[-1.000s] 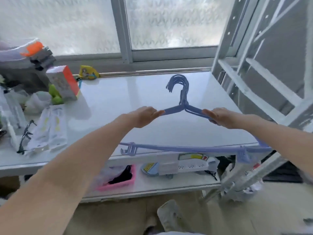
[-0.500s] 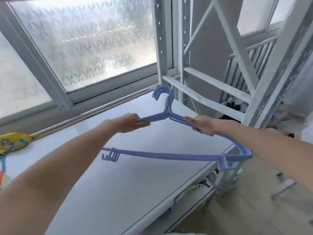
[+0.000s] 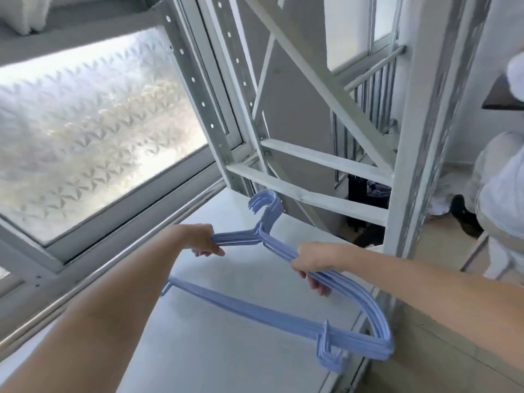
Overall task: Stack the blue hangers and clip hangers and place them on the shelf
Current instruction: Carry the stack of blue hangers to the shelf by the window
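Both bare forearms are stretched forward and converge ahead. The left hand (image 3: 202, 240) is closed in a fist, knuckles up. The right hand (image 3: 311, 260) is likewise clenched, its fingers (image 3: 317, 282) curled underneath, slightly lower.

ahead: white metal shelf frame (image 3: 309, 163) with crossbars and diagonal brace barred the way | left: frosted patterned window (image 3: 93, 131) closed that side | below: white bench (image 3: 226, 344) lay bare | right: open beyond the frame's upright post (image 3: 419, 154)

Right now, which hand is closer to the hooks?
The left hand. It grips the hangers right beside the hooks; the right hand holds farther down the sloping arm.
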Tool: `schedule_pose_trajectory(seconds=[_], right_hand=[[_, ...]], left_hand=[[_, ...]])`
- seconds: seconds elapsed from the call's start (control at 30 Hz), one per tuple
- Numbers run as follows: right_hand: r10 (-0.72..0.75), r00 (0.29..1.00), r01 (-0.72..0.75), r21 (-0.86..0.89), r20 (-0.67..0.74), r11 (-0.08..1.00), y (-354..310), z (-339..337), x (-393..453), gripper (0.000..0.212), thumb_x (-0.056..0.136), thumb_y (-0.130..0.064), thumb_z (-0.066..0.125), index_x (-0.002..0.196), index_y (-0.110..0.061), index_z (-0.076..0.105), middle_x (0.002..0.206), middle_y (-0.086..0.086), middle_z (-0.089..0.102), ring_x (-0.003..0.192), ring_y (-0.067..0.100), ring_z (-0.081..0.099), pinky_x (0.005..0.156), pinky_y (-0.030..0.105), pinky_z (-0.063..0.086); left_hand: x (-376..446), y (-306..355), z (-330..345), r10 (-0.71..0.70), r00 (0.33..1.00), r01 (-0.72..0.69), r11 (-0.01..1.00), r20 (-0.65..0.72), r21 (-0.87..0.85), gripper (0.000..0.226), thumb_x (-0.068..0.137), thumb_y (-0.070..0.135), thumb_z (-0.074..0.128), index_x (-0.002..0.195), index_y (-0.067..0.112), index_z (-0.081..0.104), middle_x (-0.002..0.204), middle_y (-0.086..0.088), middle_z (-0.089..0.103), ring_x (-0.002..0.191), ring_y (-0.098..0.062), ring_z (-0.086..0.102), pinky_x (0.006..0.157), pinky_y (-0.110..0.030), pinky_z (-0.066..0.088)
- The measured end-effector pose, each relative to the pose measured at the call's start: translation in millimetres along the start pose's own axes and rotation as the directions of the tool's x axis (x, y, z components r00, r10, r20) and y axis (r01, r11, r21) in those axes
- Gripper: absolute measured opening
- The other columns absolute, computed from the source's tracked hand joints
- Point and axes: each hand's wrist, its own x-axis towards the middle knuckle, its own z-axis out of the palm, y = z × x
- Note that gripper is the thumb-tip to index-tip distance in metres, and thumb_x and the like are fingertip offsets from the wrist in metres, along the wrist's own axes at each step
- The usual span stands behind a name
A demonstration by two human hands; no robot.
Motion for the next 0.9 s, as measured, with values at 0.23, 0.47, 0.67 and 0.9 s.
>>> schedule_pose_trajectory(seconds=[0.23, 0.47, 0.67, 0.9], right_hand=[[-0.082, 0.988, 0.011, -0.465, -0.133, 0.885, -9, -7, 15, 0.032, 0.088, -0.015, 0.039, 0.057, -0.008, 0.042, 0.057, 0.009, 0.048, 0.047, 0.026, 0.051, 0.046, 0.025, 0.045], [-0.112, 0.983, 0.018, -0.523, -0.148, 0.852, -16, -3, 24, 0.028, 0.087, -0.013, 0.038, 0.060, -0.008, 0.037, 0.060, 0.010, 0.047, 0.037, 0.022, 0.048, 0.041, 0.023, 0.043], [-0.061, 0.995, 0.009, -0.521, -0.081, 0.853, -13, -5, 18, 0.025, 0.085, -0.017, 0.037, 0.063, -0.006, 0.039, 0.056, 0.013, 0.050, 0.021, 0.020, 0.047, 0.046, 0.024, 0.048], [0.055, 0.998, -0.049, -0.409, 0.004, 0.911, -9, -17, 18, 0.065, 0.082, -0.063, 0.037, 0.096, 0.000, 0.049, 0.064, 0.015, 0.055, 0.027, 0.024, 0.057, 0.051, 0.026, 0.054]], left_hand=[[25, 2, -11, 0.125, 0.971, -0.078, 0.972, -0.204, 0.222, 0.018, 0.071, 0.020, 0.070, 0.082, 0.006, 0.071, 0.058, 0.000, 0.051, 0.066, -0.019, 0.049, 0.058, -0.024, 0.036], [29, 2, 2, 0.177, 0.899, -0.042, 0.946, -0.401, 0.323, 0.011, 0.079, 0.014, 0.062, 0.083, 0.005, 0.067, 0.084, -0.016, 0.064, 0.088, -0.034, 0.062, 0.068, -0.037, 0.048], [27, 6, 11, 0.151, 0.889, 0.024, 0.927, -0.432, 0.375, 0.008, 0.084, 0.011, 0.058, 0.085, 0.007, 0.065, 0.079, -0.008, 0.052, 0.082, -0.033, 0.058, 0.066, -0.036, 0.043], [11, -1, 15, 0.178, 0.845, -0.071, 0.972, -0.504, 0.224, 0.068, 0.079, 0.016, 0.063, 0.141, 0.027, 0.036, 0.144, -0.002, 0.046, 0.134, -0.021, 0.039, 0.114, -0.043, 0.022]])
